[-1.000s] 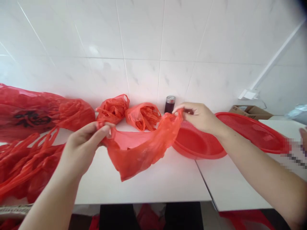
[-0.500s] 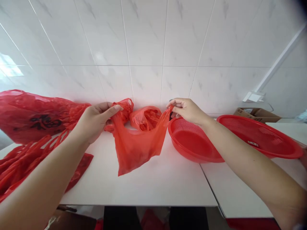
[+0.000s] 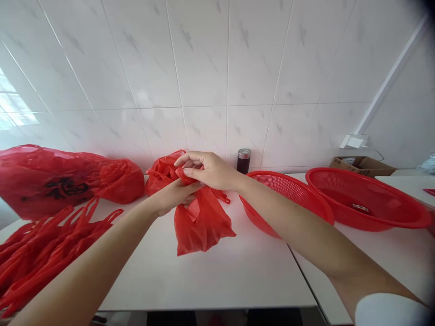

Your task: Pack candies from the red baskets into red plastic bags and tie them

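A small red plastic bag (image 3: pixel 201 223) hangs from both my hands, its bottom resting on the white table (image 3: pixel 217 276). My left hand (image 3: pixel 175 196) grips the gathered top of the bag from below. My right hand (image 3: pixel 207 170) lies over the left one and pinches the same bunched handles. Both hands meet above the middle of the table, close to the tiled wall. Behind them sits another crumpled red bag (image 3: pixel 161 172).
A big filled red bag with black print (image 3: pixel 64 181) lies at the left, with a heap of flat red bags (image 3: pixel 44 249) in front of it. Two red mesh baskets (image 3: pixel 292 194) (image 3: pixel 367 199) stand at the right. A dark jar (image 3: pixel 244 160) and a cardboard box (image 3: pixel 362 164) stand by the wall.
My hands held the bag stretched wide apart; they have come together at the middle, bunching the handles. The bag now hangs narrow instead of spread open.
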